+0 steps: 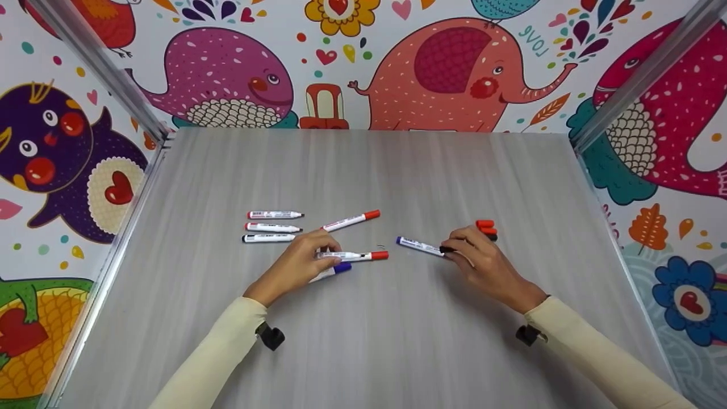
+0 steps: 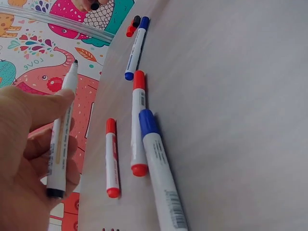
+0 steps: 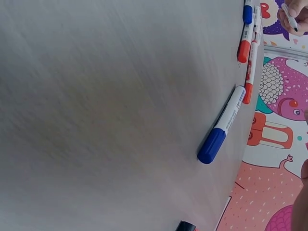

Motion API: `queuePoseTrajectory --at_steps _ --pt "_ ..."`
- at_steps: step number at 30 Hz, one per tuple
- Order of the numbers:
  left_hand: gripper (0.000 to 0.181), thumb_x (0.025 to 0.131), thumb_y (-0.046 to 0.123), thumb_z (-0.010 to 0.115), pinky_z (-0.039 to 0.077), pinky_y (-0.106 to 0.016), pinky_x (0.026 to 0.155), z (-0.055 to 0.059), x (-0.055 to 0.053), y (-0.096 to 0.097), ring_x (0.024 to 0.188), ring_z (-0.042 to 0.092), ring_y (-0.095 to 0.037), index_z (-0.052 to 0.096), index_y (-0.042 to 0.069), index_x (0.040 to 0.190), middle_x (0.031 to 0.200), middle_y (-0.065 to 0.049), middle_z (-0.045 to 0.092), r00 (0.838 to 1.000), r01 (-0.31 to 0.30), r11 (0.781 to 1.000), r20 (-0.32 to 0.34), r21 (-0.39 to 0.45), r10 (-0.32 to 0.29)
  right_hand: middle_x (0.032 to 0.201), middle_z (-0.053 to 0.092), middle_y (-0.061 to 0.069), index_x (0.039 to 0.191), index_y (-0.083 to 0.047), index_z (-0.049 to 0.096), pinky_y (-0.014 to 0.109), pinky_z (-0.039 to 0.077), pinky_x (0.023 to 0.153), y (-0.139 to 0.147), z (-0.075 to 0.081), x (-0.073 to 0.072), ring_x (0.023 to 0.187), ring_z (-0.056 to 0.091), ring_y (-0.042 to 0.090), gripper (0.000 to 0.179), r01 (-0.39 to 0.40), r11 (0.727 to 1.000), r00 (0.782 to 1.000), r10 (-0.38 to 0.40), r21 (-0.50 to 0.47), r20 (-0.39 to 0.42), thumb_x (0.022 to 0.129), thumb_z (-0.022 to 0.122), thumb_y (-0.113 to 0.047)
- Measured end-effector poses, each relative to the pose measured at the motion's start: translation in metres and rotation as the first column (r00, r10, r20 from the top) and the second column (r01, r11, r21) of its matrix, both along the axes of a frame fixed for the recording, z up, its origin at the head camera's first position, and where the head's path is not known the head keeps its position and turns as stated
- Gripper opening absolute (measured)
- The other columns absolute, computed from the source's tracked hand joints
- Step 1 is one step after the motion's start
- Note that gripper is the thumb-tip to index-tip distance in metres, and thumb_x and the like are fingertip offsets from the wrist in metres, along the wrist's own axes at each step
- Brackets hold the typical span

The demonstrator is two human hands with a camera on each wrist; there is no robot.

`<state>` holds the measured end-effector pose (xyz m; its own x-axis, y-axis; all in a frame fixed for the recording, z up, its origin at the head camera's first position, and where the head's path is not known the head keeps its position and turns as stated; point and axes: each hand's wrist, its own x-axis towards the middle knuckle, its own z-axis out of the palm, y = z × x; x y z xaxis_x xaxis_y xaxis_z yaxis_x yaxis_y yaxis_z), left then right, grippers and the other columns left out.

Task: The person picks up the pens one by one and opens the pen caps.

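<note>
Cartoon walls [image 1: 443, 108] edge a grey table [image 1: 363, 341]. Over its left half, the left hand [image 1: 295, 257] holds an uncapped pen [image 2: 58, 154], fingers curled around it; rightward, the right hand [image 1: 485, 260] pinches a black cap [image 1: 447, 249]. Keeping the nib [image 2: 76, 61] clear of the table seems wise. Between lies a blue pen [image 1: 419, 246]; loose caps [image 1: 484, 224] lie farther right.

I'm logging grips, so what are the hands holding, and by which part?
The left hand holds an uncapped marker by its white barrel. The right hand pinches a black cap; exactly where cannot be told.
</note>
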<state>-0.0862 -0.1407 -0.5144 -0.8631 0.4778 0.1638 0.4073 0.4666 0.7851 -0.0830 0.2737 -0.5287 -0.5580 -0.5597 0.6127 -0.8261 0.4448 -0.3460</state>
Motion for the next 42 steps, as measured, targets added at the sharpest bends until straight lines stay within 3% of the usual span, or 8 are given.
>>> queuePoseTrajectory --at_steps 12,23,29,38,42 --pt "0.014 0.092 -0.004 0.085 0.054 -0.044 0.091 -0.011 0.001 -0.013 0.099 0.067 -0.023 0.080 0.008 0.099 0.104 -0.003 0.074 0.998 -0.033 0.999 -0.052 -0.004 0.033 0.113 0.067 0.015 0.115 0.000 0.079 0.013 0.049 0.101 0.010 -0.005 -0.005 0.101 0.067 0.025 0.040 0.037 0.999 0.998 -0.038 -0.002 -0.041 0.080 0.088 0.017" --pt "0.016 0.092 -0.003 0.085 0.055 -0.044 0.093 -0.015 0.000 -0.025 0.103 0.067 -0.024 0.081 0.007 0.103 0.107 -0.003 0.074 0.995 -0.071 0.997 -0.069 -0.019 0.069 0.112 0.067 0.014 0.114 0.000 0.078 0.021 0.051 0.088 0.018 -0.013 -0.005 0.099 0.065 0.025 0.040 0.051 0.999 0.999 -0.051 -0.007 -0.007 0.080 0.086 0.021" --pt "0.017 0.092 -0.003 0.086 0.055 -0.044 0.094 -0.018 0.002 -0.031 0.104 0.068 -0.024 0.080 0.007 0.103 0.107 -0.003 0.074 0.991 -0.086 0.995 -0.103 -0.058 0.080 0.112 0.067 0.016 0.113 0.001 0.078 0.022 0.050 0.090 0.023 -0.020 -0.003 0.099 0.066 0.027 0.036 0.068 0.998 0.997 -0.068 -0.008 0.027 0.083 0.084 0.021" --pt "0.019 0.088 -0.006 0.087 0.054 -0.048 0.097 -0.025 0.003 -0.041 0.108 0.068 -0.029 0.080 0.004 0.103 0.108 -0.007 0.074 0.980 -0.114 0.991 -0.172 -0.068 0.101 0.111 0.067 0.015 0.112 0.002 0.078 0.024 0.051 0.090 0.029 -0.028 -0.004 0.099 0.066 0.026 0.041 0.055 0.998 0.998 -0.055 -0.009 -0.032 0.078 0.087 0.022" --pt "0.020 0.087 -0.007 0.087 0.054 -0.051 0.100 -0.029 0.004 -0.045 0.112 0.069 -0.032 0.080 0.004 0.102 0.107 -0.008 0.075 0.979 -0.144 0.987 -0.159 -0.071 0.131 0.110 0.067 0.015 0.113 0.002 0.078 0.023 0.051 0.090 0.032 -0.030 -0.004 0.099 0.066 0.026 0.041 0.062 0.998 0.997 -0.062 -0.012 -0.035 0.077 0.087 0.022"
